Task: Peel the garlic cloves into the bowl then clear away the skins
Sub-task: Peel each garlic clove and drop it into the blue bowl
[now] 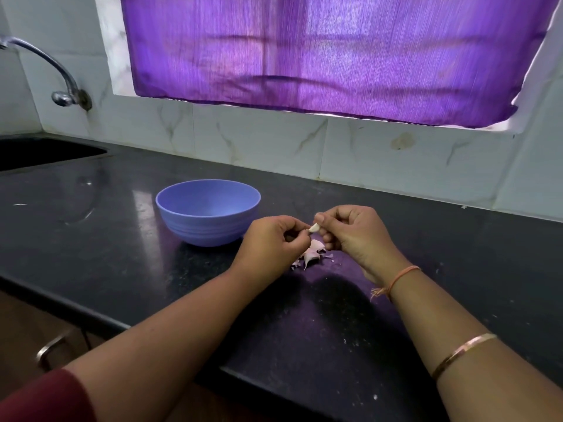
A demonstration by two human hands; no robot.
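Both hands (pixel 307 236) pinch one garlic clove (pixel 314 228) beside the empty-looking blue bowl (pixel 208 212).

Maroon sleeve (pixel 45 397) left; right: orange thread wristband (pixel 399 277), copper bangle (pixel 463 353).

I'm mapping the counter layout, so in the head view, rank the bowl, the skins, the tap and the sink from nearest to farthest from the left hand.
From the left hand:
1. Skins, just right of it, on the counter below the hands.
2. Bowl, close on its left.
3. Sink, far left corner.
4. Tap, on the wall above the sink.
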